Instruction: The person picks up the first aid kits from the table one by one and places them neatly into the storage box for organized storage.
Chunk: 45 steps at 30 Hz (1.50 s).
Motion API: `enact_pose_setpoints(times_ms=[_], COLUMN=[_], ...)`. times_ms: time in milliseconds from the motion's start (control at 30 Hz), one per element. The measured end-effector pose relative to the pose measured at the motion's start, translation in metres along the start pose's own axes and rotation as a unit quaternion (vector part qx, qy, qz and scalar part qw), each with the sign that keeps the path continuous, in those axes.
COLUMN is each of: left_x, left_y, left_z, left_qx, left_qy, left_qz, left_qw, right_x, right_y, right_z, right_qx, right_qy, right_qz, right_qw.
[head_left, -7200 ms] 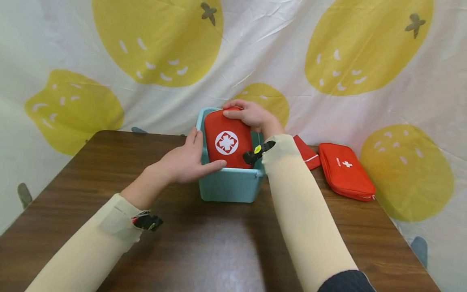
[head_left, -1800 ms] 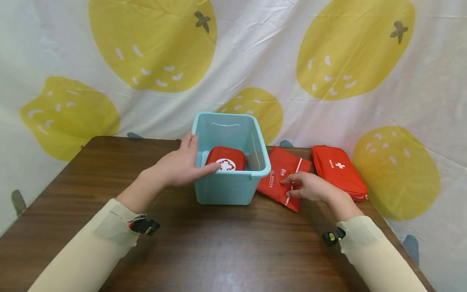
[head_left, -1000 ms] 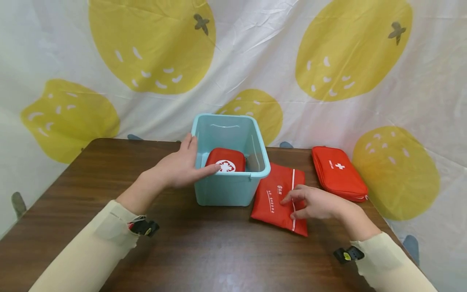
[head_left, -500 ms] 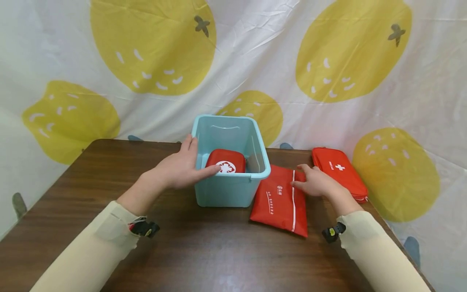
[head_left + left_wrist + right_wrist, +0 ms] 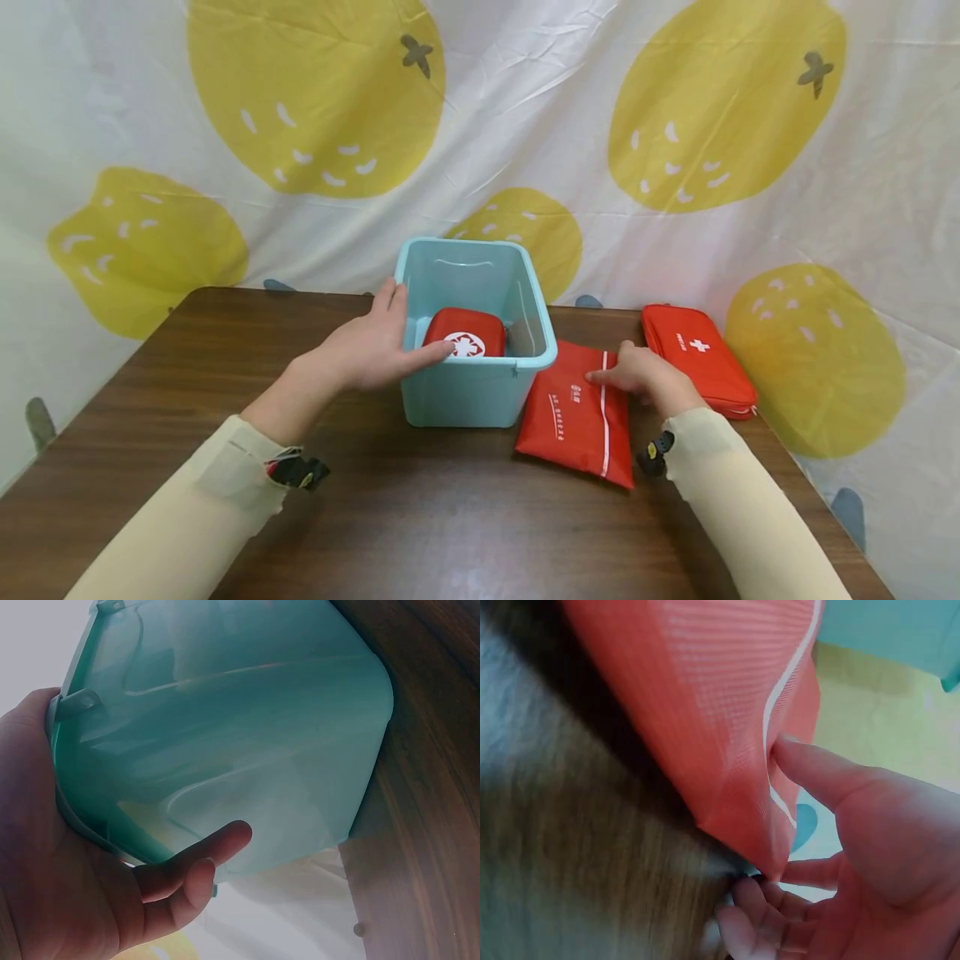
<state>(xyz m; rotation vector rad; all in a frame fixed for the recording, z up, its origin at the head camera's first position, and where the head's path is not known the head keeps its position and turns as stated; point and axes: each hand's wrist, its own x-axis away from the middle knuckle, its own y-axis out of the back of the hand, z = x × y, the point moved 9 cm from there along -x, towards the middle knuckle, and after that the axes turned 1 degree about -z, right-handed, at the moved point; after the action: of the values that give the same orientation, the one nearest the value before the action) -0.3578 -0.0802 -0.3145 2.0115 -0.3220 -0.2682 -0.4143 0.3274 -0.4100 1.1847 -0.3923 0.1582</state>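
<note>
In the head view my left hand (image 5: 367,342) rests at the near left corner of a light blue plastic bin (image 5: 457,392), thumb over the front rim. Its fingers lie straight along the outside wall in the left wrist view. A red first aid case (image 5: 468,325) with a white cross emblem lies inside the bin. Right of the bin, a flat red pouch (image 5: 558,417) with a white stripe lies on the table. My right hand (image 5: 637,371) pinches its right edge; the right wrist view shows the thumb (image 5: 810,765) on top and fingers at the edge, which bends up.
A red zipped first aid bag (image 5: 697,354) with a white cross lies at the right table edge, just beyond my right hand. The brown wooden table (image 5: 450,525) backs onto a white curtain (image 5: 517,125) printed with yellow lemons.
The first aid case has gone from my right hand down into the bin. The pouch has slid nearer, and my right hand has moved to its right edge. My left hand stays.
</note>
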Motion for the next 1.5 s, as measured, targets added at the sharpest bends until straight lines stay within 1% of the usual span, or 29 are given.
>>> enact_pose_setpoints(times_ms=[67,167,267,400,533,700,800,933,1033,1133,1200,1333,1433,1500], left_x=[0.000,0.000,0.001,0.001,0.001,0.002,0.002,0.001,0.001,0.001,0.001,0.001,0.001,0.001], left_y=[0.001,0.001,0.001,0.001,0.001,0.001,0.001,0.001,0.001,0.001,0.001,0.001,0.002,0.001], left_z=[0.000,-0.001,0.000,0.000,0.000,0.000,0.000,0.000,0.001,0.001,0.001,0.000,0.000,0.000], left_qx=[0.001,0.001,0.000,-0.001,-0.001,-0.002,-0.004,-0.003,-0.003,-0.004,-0.004,-0.006,-0.006,-0.005], left_qy=[0.000,0.001,0.004,0.004,0.002,0.004,0.004,0.002,0.001,0.001,0.001,0.000,0.000,0.000], left_qz=[-0.001,-0.001,-0.001,-0.001,-0.001,-0.003,-0.003,-0.005,-0.007,-0.006,-0.006,-0.008,-0.009,-0.008], left_qw=[1.0000,1.0000,1.0000,1.0000,1.0000,1.0000,1.0000,1.0000,1.0000,1.0000,1.0000,0.9999,0.9999,1.0000], right_x=[-0.002,-0.005,-0.004,-0.001,0.001,0.001,0.001,0.001,0.003,0.003,0.005,0.009,0.013,0.015], right_y=[-0.001,0.000,0.002,0.005,0.007,0.011,0.014,0.019,0.026,0.032,0.035,0.041,0.045,0.047], right_z=[0.000,0.001,0.005,0.010,0.011,0.009,0.006,0.003,0.001,-0.002,-0.003,-0.002,0.000,0.001], right_qx=[-0.017,-0.068,-0.124,-0.168,-0.207,-0.261,-0.295,-0.338,-0.362,-0.382,-0.393,-0.413,-0.424,-0.426], right_qy=[0.003,0.017,0.047,0.085,0.100,0.109,0.109,0.114,0.116,0.110,0.107,0.114,0.122,0.126], right_qz=[0.000,-0.006,-0.014,-0.016,-0.016,-0.039,-0.059,-0.086,-0.112,-0.132,-0.140,-0.143,-0.144,-0.145], right_qw=[1.000,0.998,0.991,0.982,0.973,0.958,0.947,0.930,0.918,0.908,0.902,0.892,0.886,0.884])
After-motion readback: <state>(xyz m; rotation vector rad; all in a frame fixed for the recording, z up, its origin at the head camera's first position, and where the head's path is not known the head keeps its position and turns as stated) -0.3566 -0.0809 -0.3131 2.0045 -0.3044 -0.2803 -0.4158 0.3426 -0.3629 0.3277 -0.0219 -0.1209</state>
